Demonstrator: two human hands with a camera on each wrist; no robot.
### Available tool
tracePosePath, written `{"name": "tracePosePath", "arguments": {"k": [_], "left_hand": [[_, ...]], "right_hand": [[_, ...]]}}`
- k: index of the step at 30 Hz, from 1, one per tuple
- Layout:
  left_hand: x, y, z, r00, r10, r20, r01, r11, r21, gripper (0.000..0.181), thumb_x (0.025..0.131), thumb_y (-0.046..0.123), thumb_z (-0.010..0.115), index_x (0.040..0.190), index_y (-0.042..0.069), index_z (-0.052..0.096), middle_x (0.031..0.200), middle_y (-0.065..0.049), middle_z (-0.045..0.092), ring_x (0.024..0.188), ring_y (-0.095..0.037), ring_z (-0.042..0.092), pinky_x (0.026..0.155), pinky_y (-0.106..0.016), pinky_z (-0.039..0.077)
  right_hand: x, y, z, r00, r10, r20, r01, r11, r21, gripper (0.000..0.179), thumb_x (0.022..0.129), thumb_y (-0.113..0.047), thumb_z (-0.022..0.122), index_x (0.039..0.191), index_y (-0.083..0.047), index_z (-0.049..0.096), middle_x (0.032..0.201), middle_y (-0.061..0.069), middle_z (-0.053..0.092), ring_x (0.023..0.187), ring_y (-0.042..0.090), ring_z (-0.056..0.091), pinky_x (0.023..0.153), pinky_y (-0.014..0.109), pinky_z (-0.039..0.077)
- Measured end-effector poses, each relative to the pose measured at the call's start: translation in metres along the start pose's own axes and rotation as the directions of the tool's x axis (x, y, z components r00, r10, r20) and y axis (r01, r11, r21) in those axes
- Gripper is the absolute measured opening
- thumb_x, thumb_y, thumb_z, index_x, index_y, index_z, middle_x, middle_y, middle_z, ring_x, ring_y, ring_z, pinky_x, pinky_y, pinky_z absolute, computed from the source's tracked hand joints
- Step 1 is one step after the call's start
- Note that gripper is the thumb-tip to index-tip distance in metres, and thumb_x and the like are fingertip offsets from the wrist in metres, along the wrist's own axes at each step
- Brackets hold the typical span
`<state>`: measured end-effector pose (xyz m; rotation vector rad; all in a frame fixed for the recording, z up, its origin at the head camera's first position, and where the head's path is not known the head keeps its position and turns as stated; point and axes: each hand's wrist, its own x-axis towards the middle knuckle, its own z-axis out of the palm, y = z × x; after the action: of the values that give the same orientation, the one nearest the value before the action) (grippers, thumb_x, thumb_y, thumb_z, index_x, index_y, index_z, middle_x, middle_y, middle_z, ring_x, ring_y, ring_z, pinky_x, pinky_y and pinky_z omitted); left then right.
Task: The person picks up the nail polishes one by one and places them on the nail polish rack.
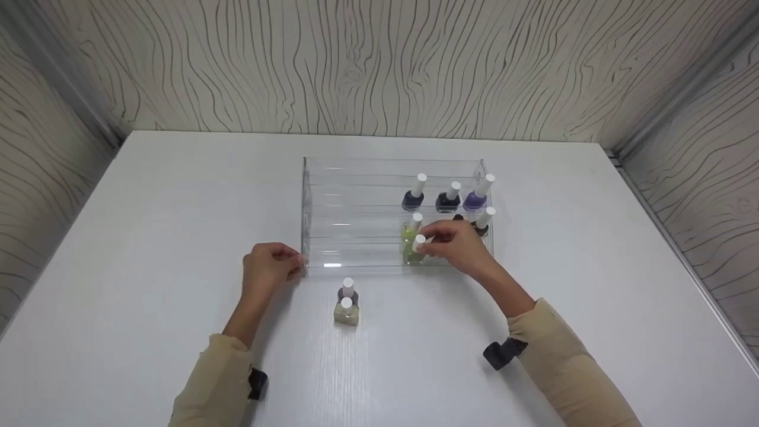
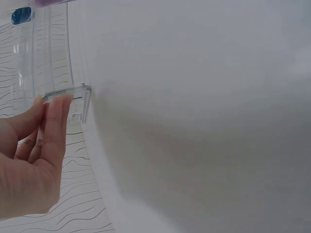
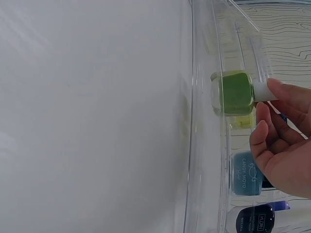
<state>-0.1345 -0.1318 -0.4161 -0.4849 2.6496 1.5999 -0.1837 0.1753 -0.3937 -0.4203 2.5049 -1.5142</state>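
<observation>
My right hand (image 1: 461, 244) pinches the white cap of a green nail polish bottle (image 3: 236, 93) between thumb and fingers. That bottle stands upright at the front tier of a clear stepped display rack (image 1: 305, 207). Just behind it is a yellow nail polish bottle (image 1: 407, 231), partly covered. At the rack's front left corner, my left hand (image 1: 268, 267) grips the edge of the clear side panel (image 2: 73, 91) with thumb and fingertips. Right of the green bottle, a light blue nail polish bottle (image 3: 247, 174) shows under my right hand in the right wrist view.
On the table in front of the rack stand a pale nail polish bottle (image 1: 346, 314) and a greyish one (image 1: 348, 293) behind it. Two dark bottles (image 1: 413, 200) and a purple bottle (image 1: 474, 200) occupy a higher tier. A wood-grain patterned wall (image 1: 356, 65) closes off the back.
</observation>
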Motion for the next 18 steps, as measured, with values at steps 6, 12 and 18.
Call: {"name": "tracePosePath", "arguments": {"k": [6,12,18], "left_hand": [[-0.0001,0.0001,0.0003,1.0,-0.005,-0.011,0.005,1.0,0.008,0.004,0.08,0.0,0.066,0.081,-0.004,0.068,0.072,-0.011,0.066,0.062,-0.017,0.064,0.055,-0.024,0.053],[-0.0015,-0.001,0.0005,1.0,0.012,-0.015,-0.012,1.0,-0.006,0.004,0.079,0.0,0.067,0.08,-0.004,0.068,0.071,-0.01,0.066,0.061,-0.016,0.064,0.056,-0.028,0.054],[-0.0026,-0.0013,-0.0005,0.999,0.033,-0.003,-0.033,0.999,-0.013,0.006,0.079,0.001,0.068,0.081,-0.004,0.068,0.072,-0.011,0.066,0.061,-0.016,0.063,0.054,-0.022,0.052]], "right_hand": [[-0.0004,0.0047,0.0029,1.0,-0.009,0.005,0.009,1.0,0.005,0.022,0.073,0.0,0.073,0.094,0.004,0.068,0.08,0.005,0.063,0.067,0.011,0.057,0.057,0.02,0.049],[-0.0005,0.0099,0.0061,1.0,-0.018,-0.001,0.018,1.0,-0.026,0.021,0.072,-0.001,0.074,0.092,0.005,0.068,0.08,0.005,0.064,0.068,0.012,0.054,0.057,0.017,0.045],[-0.0032,0.0035,0.008,1.0,-0.018,-0.009,0.018,1.0,-0.021,0.021,0.072,0.004,0.072,0.091,0.009,0.066,0.082,0.012,0.063,0.069,0.016,0.052,0.056,0.016,0.042]]}}
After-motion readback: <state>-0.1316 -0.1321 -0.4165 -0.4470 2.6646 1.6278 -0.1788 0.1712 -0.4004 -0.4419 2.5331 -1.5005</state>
